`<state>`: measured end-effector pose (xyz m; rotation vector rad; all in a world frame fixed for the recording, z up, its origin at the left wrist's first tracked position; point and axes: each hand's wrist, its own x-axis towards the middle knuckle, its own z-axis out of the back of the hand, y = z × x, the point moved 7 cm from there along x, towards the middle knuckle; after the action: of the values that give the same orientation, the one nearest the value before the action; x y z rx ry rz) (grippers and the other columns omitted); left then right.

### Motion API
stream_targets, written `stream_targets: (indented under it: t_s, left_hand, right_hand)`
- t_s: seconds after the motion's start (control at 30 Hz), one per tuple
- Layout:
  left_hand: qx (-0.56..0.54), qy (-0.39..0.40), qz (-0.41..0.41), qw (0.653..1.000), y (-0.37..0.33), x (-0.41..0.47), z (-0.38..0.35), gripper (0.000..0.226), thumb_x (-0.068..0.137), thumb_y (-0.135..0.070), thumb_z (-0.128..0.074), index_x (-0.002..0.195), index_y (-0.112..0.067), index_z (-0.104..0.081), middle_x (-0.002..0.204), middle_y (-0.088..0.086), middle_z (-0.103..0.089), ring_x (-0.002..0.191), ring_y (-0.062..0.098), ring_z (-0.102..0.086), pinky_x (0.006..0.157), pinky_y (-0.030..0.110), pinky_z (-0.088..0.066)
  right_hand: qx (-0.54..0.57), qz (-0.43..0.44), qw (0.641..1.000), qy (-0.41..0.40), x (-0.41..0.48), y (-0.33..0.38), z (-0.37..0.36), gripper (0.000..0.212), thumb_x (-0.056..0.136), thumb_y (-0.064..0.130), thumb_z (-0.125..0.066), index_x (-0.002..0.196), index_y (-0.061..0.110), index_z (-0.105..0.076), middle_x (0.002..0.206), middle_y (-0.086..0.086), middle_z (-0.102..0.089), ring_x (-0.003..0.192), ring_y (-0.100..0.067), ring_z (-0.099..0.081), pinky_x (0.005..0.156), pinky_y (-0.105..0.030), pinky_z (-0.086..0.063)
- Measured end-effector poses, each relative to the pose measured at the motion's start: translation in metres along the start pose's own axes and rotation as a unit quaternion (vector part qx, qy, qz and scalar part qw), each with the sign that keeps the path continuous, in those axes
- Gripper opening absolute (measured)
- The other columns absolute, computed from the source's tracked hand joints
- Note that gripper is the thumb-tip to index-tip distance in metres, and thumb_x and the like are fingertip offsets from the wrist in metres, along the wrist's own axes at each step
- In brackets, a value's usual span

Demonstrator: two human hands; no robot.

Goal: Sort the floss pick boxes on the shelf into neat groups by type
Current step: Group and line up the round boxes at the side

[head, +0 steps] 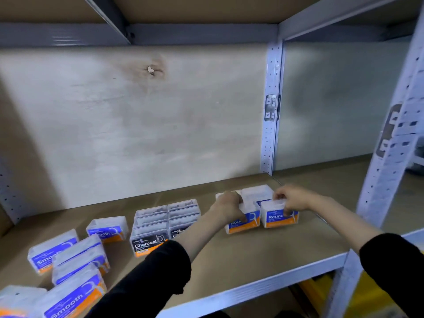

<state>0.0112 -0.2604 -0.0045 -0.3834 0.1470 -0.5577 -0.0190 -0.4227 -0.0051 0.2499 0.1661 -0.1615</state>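
Two clear, blue-and-orange Round boxes (275, 218), left hand (229, 206) gripping one, right hand (291, 199) the other

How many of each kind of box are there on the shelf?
Smooth boxes: about 5 (the pile is jumbled, so I can't be sure)
Charcoal boxes: 6
Round boxes: 4 (one is mostly hidden behind the left hand)
Total: about 15

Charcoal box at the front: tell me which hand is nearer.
Left. The left hand holds a Round box right of the Charcoal box; right hand holds another farther right.
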Motion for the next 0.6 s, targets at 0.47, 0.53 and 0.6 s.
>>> stream_targets:
  t_s: [0.47,0.53,0.6]
  left_hand:
    - [0.033,-0.069,-0.074,0.994,0.011,-0.012,-0.046,0.058,0.086,-0.021,-0.061,0.139,-0.013,-0.041,0.142,0.007,-0.039,0.131,0.024,-0.039,0.107,0.032,-0.037]
    - [0.049,-0.091,-0.091,0.991,0.011,-0.019,-0.051,0.056,0.089,-0.02,-0.057,0.141,-0.012,-0.039,0.144,0.006,-0.035,0.134,0.022,-0.034,0.109,0.032,-0.037]
    - [0.062,-0.111,-0.1,0.987,0.011,-0.023,-0.055,0.053,0.092,-0.018,-0.052,0.142,-0.012,-0.036,0.146,0.007,-0.034,0.136,0.022,-0.032,0.11,0.032,-0.037]
  right_hand:
    - [0.016,0.061,0.991,-0.122,-0.011,-0.023,-0.033,0.052,0.084,0.013,-0.063,0.134,0.014,-0.047,0.142,0.0,-0.041,0.131,-0.015,-0.037,0.107,-0.023,-0.031]
    - [-0.003,0.063,0.989,-0.13,-0.013,-0.026,-0.036,0.051,0.086,0.016,-0.061,0.135,0.015,-0.046,0.144,-0.001,-0.039,0.133,-0.015,-0.034,0.109,-0.021,-0.027]
    - [-0.011,0.059,0.99,-0.13,-0.014,-0.028,-0.04,0.049,0.089,0.019,-0.058,0.136,0.016,-0.044,0.145,-0.001,-0.038,0.134,-0.015,-0.033,0.11,-0.021,-0.025]
